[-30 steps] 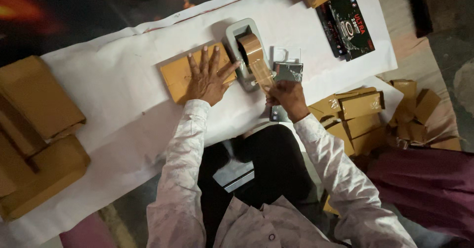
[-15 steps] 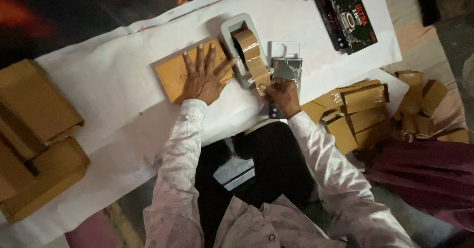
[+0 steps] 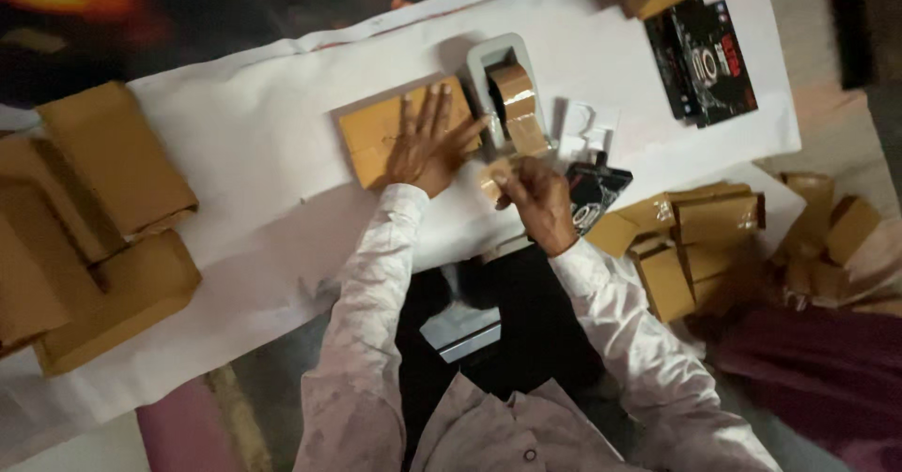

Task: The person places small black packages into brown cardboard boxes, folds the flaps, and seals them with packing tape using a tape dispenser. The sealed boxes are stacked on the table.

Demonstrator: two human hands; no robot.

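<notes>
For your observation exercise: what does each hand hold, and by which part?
The right hand pinches the free end of a brown tape strip. The left hand grips nothing; it lies flat on the brown packet.

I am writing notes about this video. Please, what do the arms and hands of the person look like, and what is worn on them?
Both arms wear long, loose sleeves of a pale, whitish cloth with a faint mottled pattern, reaching the wrists. The left hand and the right hand are bare, with no gloves. No ring or watch can be made out.
</notes>
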